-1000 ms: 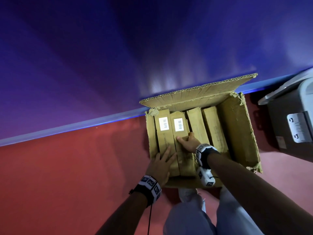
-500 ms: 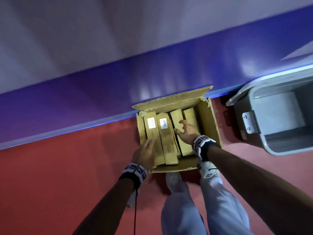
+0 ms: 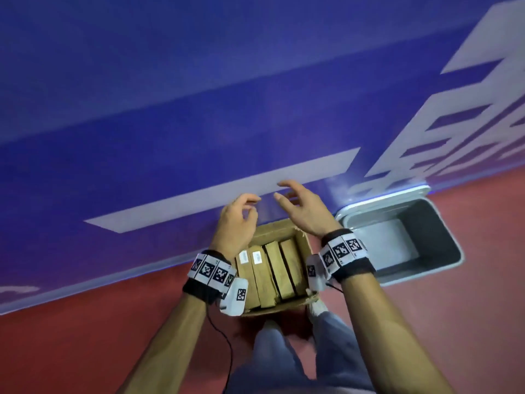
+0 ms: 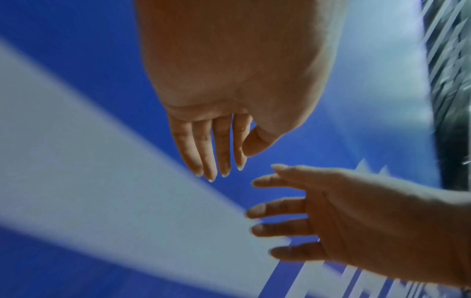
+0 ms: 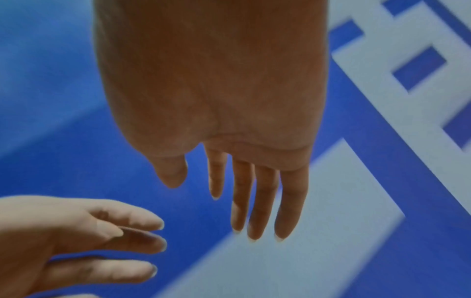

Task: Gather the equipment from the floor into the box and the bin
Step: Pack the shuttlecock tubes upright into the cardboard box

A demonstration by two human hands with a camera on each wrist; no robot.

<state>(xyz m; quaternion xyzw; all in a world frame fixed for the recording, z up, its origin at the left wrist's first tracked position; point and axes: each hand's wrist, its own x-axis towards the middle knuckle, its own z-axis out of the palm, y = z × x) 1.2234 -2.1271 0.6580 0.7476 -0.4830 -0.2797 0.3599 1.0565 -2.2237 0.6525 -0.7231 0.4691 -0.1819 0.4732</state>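
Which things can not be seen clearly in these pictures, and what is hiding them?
- Cardboard box: in the head view the left hand and right hand cover its far flap and left wall.
- Labels on two of the long cartons: too small to read.
- Grey bin: its inside looks bare, but the near wall hides part of the floor.
- Both wrist views: only hands and blurred blue wall; box and bin out of frame.

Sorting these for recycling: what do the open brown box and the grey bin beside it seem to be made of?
The open brown box looks like matte corrugated cardboard: dull brown walls with a torn, frayed corner. The grey rectangular bin seems to be moulded plastic: smooth walls, rounded corners, a slight sheen on its pale rim.
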